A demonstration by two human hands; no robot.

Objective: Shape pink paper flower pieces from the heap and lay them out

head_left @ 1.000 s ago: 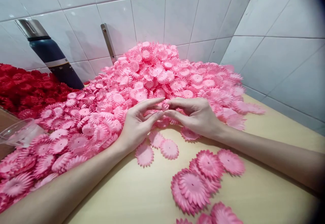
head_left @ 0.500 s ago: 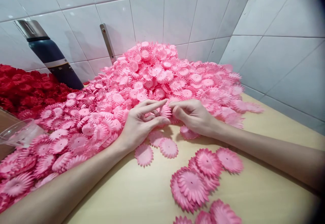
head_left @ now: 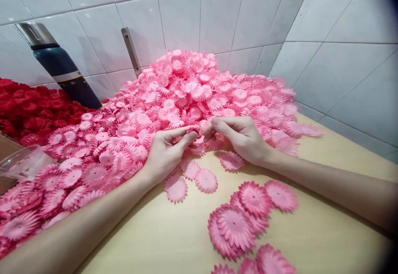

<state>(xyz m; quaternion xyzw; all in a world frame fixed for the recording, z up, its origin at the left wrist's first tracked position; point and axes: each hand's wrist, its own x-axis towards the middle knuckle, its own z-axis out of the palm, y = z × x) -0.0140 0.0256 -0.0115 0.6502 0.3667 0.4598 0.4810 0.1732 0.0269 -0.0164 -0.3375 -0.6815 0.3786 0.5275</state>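
Observation:
My left hand (head_left: 169, 151) pinches a pink flower petal piece (head_left: 192, 129) between thumb and fingertips; the piece is seen nearly edge-on. Just to its right is my right hand (head_left: 238, 135), its fingers closed together close to the held piece. What the right fingertips grip, if anything, is too small to make out. Both hands are at the front edge of a large heap of pink petal pieces (head_left: 186, 85). Below them a few loose scalloped pieces (head_left: 206, 180) lie flat on the table (head_left: 149, 232).
Darker-edged petal pieces (head_left: 236, 228) lie overlapping at the front of the table. To the left are a red petal heap (head_left: 37, 112), a dark blue bottle (head_left: 66, 73) and a clear plastic cup (head_left: 26, 164). A tiled wall (head_left: 217, 13) with a metal strip (head_left: 131, 52) closes off the back.
The petal piece in my left hand has turned from facing me to nearly edge-on. My left thumb and fingers have closed on it, and my right hand has shifted slightly upward.

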